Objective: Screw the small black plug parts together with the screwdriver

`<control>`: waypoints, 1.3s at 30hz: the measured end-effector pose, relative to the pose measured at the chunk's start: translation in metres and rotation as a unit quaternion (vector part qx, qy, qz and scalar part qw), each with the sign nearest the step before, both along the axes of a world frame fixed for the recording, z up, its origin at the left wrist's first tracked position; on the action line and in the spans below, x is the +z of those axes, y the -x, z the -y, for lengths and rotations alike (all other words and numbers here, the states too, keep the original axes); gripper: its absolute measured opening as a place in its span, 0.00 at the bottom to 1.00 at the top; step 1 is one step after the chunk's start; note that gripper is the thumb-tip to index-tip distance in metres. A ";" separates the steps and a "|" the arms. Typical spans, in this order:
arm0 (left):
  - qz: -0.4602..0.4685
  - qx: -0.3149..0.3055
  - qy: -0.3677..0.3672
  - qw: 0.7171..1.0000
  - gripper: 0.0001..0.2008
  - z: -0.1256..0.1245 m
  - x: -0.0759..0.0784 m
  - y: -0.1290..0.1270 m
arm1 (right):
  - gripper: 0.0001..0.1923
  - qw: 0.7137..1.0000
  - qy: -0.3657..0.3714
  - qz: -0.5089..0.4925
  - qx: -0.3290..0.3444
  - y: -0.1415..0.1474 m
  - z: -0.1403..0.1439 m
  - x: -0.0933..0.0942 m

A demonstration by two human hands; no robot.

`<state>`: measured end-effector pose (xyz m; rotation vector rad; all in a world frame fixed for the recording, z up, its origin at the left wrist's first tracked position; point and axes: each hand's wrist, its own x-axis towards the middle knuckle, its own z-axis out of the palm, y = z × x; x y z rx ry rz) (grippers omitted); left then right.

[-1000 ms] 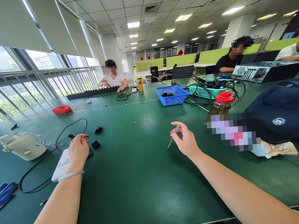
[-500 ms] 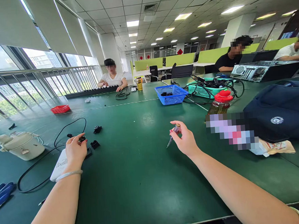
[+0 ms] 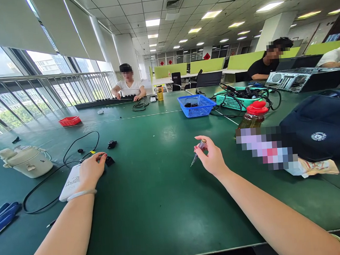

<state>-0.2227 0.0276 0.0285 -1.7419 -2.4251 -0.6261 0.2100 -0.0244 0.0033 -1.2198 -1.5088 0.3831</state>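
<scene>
Left hand (image 3: 89,171) has dropped from its raised pinch a second ago and now lies flat, fingers spread, on the white adapter (image 3: 70,182), fingertips touching a small black part (image 3: 109,160); can't tell if anything is under the palm. Right hand (image 3: 211,158) barely shifted, pinching a small screwdriver (image 3: 197,152) by the handle, tip down-left, well right of the adapter. Driver looks light, stiff, thin; grip at the handle. 2 more black parts (image 3: 111,144) sit just beyond the adapter, cable (image 3: 72,148) looping behind it.
</scene>
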 end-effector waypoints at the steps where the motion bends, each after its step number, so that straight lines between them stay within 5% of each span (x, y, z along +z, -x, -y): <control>1: -0.014 -0.002 0.004 1.000 0.23 -0.001 -0.001 0.000 | 0.16 1.000 0.001 0.000 0.001 0.000 0.000 0.000; 39: -0.102 -0.023 0.066 0.992 0.26 -0.010 -0.007 0.005 | 0.16 1.000 0.010 -0.008 0.009 0.000 0.002 0.004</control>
